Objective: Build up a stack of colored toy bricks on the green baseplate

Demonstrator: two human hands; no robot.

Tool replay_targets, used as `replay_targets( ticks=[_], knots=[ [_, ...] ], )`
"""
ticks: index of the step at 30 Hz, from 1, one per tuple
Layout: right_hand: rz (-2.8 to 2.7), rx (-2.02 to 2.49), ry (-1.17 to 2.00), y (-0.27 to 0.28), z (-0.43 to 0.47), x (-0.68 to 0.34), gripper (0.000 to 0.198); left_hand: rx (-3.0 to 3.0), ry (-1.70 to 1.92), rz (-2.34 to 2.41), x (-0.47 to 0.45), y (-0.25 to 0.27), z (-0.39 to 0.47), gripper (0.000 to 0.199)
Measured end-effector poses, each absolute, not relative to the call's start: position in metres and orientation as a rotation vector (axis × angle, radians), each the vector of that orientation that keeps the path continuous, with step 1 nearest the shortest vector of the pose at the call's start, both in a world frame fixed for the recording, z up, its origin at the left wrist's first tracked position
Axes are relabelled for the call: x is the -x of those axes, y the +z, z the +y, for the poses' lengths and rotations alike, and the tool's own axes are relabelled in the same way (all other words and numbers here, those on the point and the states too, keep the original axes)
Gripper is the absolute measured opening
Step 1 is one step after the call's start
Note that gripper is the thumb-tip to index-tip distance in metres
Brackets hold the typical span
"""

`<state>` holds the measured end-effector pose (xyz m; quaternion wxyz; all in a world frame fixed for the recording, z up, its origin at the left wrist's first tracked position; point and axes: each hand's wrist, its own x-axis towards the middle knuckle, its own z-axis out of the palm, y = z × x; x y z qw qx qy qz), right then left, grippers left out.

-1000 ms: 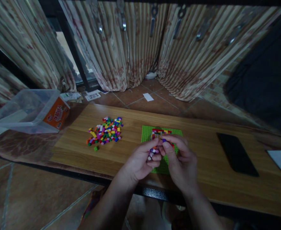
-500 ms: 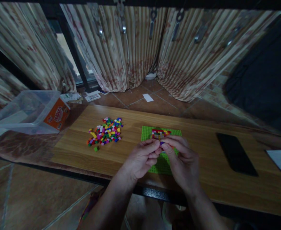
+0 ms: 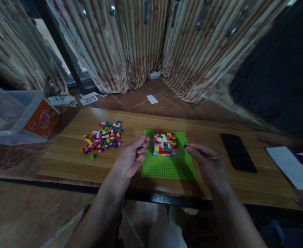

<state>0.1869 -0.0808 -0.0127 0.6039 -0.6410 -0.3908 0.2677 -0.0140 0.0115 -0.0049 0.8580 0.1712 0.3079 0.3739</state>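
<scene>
A green baseplate (image 3: pixel 167 170) lies on the wooden table, bearing a square block of multicoloured toy bricks (image 3: pixel 165 144) on its upper part. Just left of that block, my left hand (image 3: pixel 133 155) pinches a small pink brick (image 3: pixel 147 138) between thumb and forefinger. On the other side, my right hand (image 3: pixel 208 162) pinches a small dark blue or purple brick (image 3: pixel 185 146) over the plate's right edge. Neither hand touches the built block. A heap of loose bricks (image 3: pixel 104 136) in many colours is spread to the left, with one green brick (image 3: pixel 92 157) apart from it.
A clear plastic box (image 3: pixel 17 119) with an orange label stands beyond the table's left end. A black phone-like slab (image 3: pixel 238 152) lies to the right on the wooden table (image 3: pixel 68 151), near a white sheet (image 3: pixel 283 165). Striped curtains (image 3: pixel 130 51) hang behind.
My hands, which were together over the baseplate, have moved apart to its left and right sides. The built block now shows between them. The view has shifted a little to the right and down.
</scene>
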Motion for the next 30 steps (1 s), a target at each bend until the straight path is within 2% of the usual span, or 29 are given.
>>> replay_targets(
  ticks=[6, 24, 30],
  knots=[
    [-0.939, 1.577, 0.746, -0.031, -0.085, -0.186, 0.007, -0.308, 0.795, 0.710, 0.011, -0.004, 0.012, 0.011],
    [-0.945, 1.558, 0.717, -0.047, -0.077, -0.181, 0.007, -0.306, 0.793, 0.700, 0.009, -0.004, 0.011, 0.010],
    [-0.802, 1.559, 0.780, -0.048, -0.074, -0.182, 0.015, -0.291, 0.789, 0.711, 0.009, -0.003, 0.010, 0.010]
  ],
)
